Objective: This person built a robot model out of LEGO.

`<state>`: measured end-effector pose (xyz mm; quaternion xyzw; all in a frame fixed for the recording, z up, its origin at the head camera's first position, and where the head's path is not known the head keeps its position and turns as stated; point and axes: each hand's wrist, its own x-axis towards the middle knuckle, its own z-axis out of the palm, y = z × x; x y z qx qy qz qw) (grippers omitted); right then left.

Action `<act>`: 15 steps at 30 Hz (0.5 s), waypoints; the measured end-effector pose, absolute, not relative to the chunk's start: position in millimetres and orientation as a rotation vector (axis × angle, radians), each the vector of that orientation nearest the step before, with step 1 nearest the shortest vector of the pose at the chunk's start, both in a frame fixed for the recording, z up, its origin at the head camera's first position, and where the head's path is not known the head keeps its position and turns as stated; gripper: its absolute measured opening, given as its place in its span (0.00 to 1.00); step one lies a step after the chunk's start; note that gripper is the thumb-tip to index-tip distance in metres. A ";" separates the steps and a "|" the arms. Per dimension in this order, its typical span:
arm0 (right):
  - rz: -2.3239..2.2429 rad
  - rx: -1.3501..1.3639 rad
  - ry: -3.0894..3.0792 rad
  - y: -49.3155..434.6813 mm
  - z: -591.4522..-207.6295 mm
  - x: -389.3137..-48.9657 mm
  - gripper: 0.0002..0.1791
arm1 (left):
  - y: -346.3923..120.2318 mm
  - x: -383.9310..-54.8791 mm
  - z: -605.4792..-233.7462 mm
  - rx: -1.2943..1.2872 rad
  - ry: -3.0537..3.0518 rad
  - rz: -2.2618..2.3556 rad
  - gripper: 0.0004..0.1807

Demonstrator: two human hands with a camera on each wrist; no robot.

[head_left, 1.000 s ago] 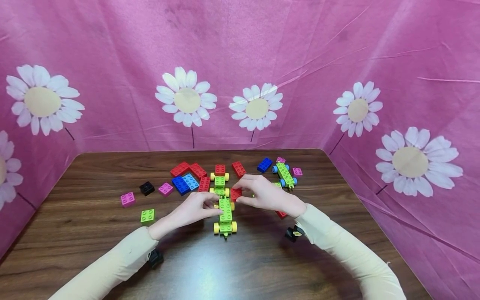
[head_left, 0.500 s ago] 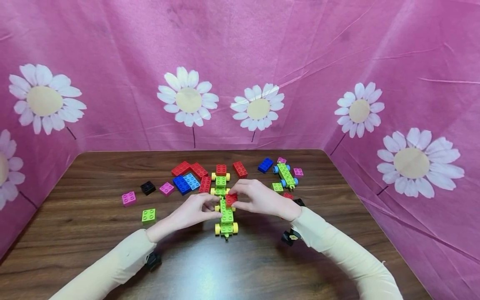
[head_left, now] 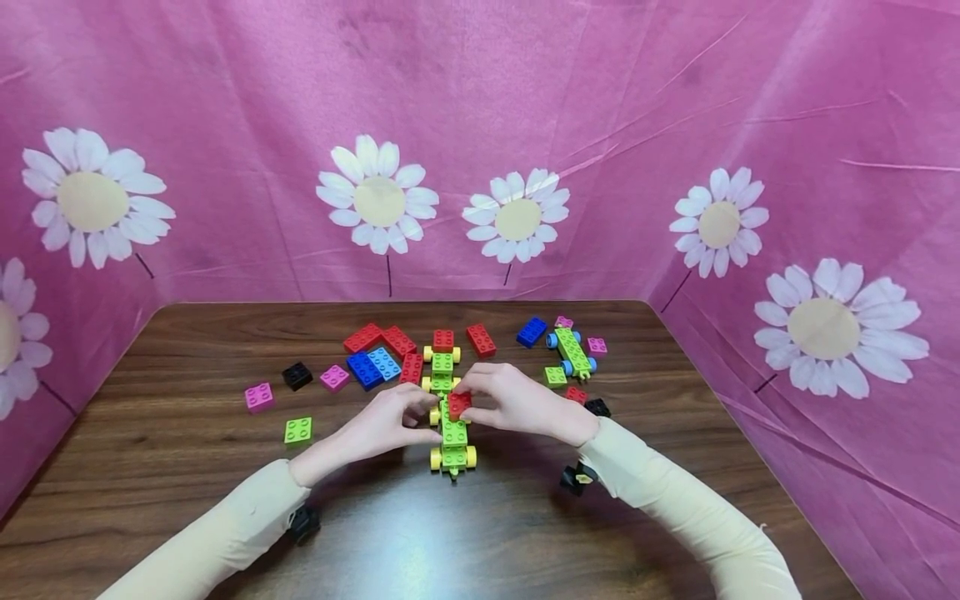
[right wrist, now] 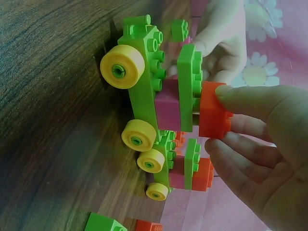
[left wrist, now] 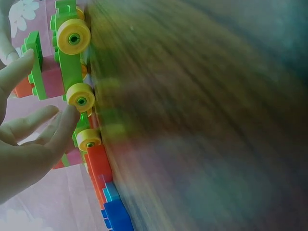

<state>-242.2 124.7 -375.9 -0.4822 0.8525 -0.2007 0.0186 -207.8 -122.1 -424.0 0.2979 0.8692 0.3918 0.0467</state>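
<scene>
My right hand pinches a red toy brick between thumb and fingers. The brick is over the far end of a green plate, at its studs; full seating is unclear. That plate sits on a pink brick on a green wheeled base with yellow wheels. My left hand is at the car's left side, fingers loosely bent, thumb by the plate and a fingertip by a yellow wheel. Directly behind stands a similar car topped with a red brick.
Left of the cars lie red bricks, a blue brick, a light blue brick, pink bricks, a black brick and a green brick. To the right is a green base with blue wheels, among other bricks.
My right hand has carried the red brick leftward from beside the front car to over its green plate. The left hand has stayed almost where it was.
</scene>
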 end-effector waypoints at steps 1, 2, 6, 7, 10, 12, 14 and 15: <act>-0.623 -1.493 2.648 124.7 -376.1 -242.1 0.15 | -122.1 -207.8 -424.4 0.910 2.657 1.180 0.30; -0.620 -1.491 2.649 124.7 -376.3 -242.0 0.16 | -122.1 -207.8 -424.6 0.911 2.663 1.162 0.30; -0.617 -1.493 2.651 124.5 -377.1 -241.9 0.16 | -121.6 -207.4 -425.0 0.914 2.683 1.094 0.30; -0.616 -1.496 2.652 124.4 -377.3 -241.9 0.16 | -121.3 -207.3 -425.0 0.918 2.691 1.078 0.30; -0.617 -1.506 2.651 123.8 -377.3 -241.7 0.16 | -120.3 -206.8 -424.6 0.928 2.720 1.033 0.31; -0.613 -1.513 2.654 123.1 -377.3 -241.6 0.15 | -119.5 -206.6 -424.8 0.942 2.749 0.996 0.32; -0.606 -1.518 2.662 122.4 -377.2 -241.6 0.15 | -118.9 -206.4 -425.4 0.958 2.774 0.961 0.32; -0.599 -1.522 2.667 122.2 -377.2 -241.6 0.15 | -118.6 -206.5 -425.9 0.966 2.784 0.946 0.33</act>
